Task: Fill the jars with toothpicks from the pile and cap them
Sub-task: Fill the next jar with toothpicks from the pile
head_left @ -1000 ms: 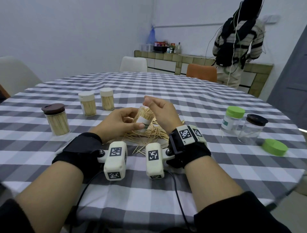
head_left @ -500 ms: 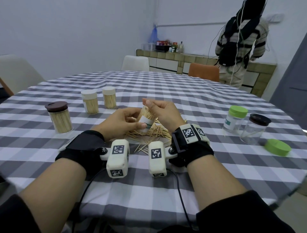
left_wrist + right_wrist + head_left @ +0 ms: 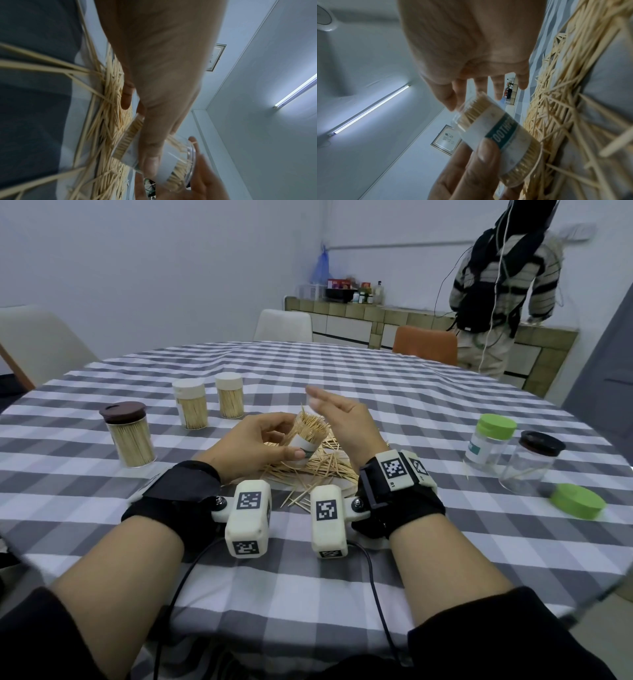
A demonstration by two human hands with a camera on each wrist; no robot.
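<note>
Round worktop (image 3: 376, 378) under grey-and-white checked cloth, loose wooden toothpick pile (image 3: 322, 467) at centre. Left hand (image 3: 253, 446) grips the clear labelled jar (image 3: 305, 440) just above the pile, mouth tilted up-right, crammed with toothpicks. Right hand (image 3: 346, 422) hovers beside it, fingers (image 3: 322, 398) straight, empty.

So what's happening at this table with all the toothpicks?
A person is packing toothpicks into jars. The left hand grips an open, nearly full jar tilted over the loose pile; the right hand hovers open beside it. Three capped full jars stand left; two emptier ones and a green lid wait right.
</note>
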